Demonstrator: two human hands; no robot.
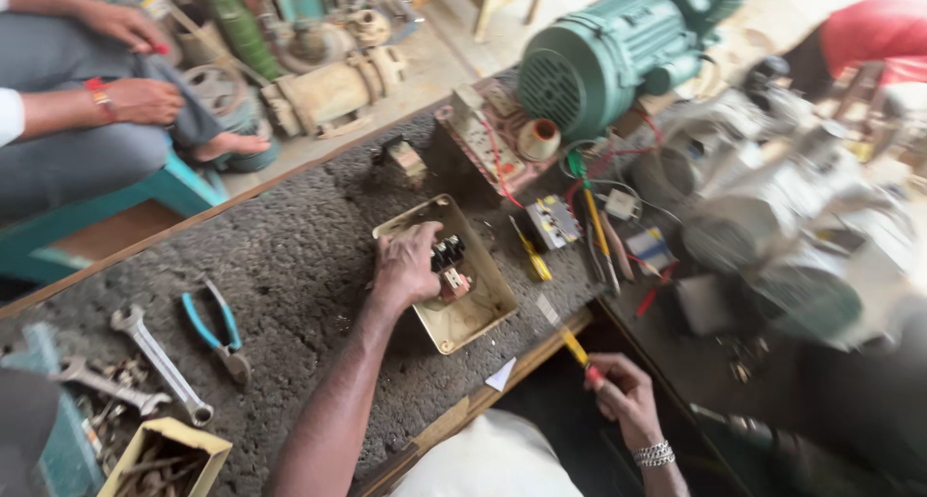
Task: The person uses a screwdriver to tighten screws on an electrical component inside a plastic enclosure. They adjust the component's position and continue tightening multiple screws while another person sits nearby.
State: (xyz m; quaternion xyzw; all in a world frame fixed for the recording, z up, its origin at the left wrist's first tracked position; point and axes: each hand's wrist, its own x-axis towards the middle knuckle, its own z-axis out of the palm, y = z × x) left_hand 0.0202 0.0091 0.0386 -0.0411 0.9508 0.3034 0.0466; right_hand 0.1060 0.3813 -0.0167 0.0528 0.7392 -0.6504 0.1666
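My left hand (406, 263) rests inside a cream, open box-shaped casing (483, 315) on the dark workbench, its fingers on a small black and red electrical part (449, 265) in the casing. My right hand (626, 393) hangs off the bench's front edge and holds a screwdriver with a yellow and red handle (576, 350), its shaft pointing up toward the casing.
A green electric motor (608, 57) stands at the back, with wires, a switch block (552, 221) and other screwdrivers (599, 228) beside it. Blue-handled pliers (217, 331), spanners (159, 362) and a box of bits (159, 455) lie left. Another person sits far left on a teal bench (116, 222).
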